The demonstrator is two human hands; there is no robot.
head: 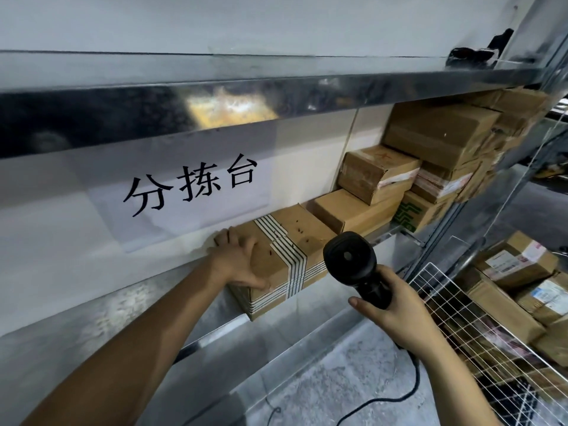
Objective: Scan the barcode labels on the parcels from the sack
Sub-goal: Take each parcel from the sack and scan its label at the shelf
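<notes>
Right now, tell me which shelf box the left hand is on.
The striped-tape box, nearest on the shelf; left hand rests on it.

Two bare forearms in view, no sleeves showing up to the frame edge. Left hand (236, 262) and right hand (396, 305) both bare: no gloves, rings, watch or wristband visible. Short fingernails on the left thumb and the right thumb.

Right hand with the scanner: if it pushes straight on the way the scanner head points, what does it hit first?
Probably the striped-tape box that the left hand holds on the shelf. The scanner in the right hand faces that box's near end, with nothing visible between them. Depth is unclear from this single view.
</notes>
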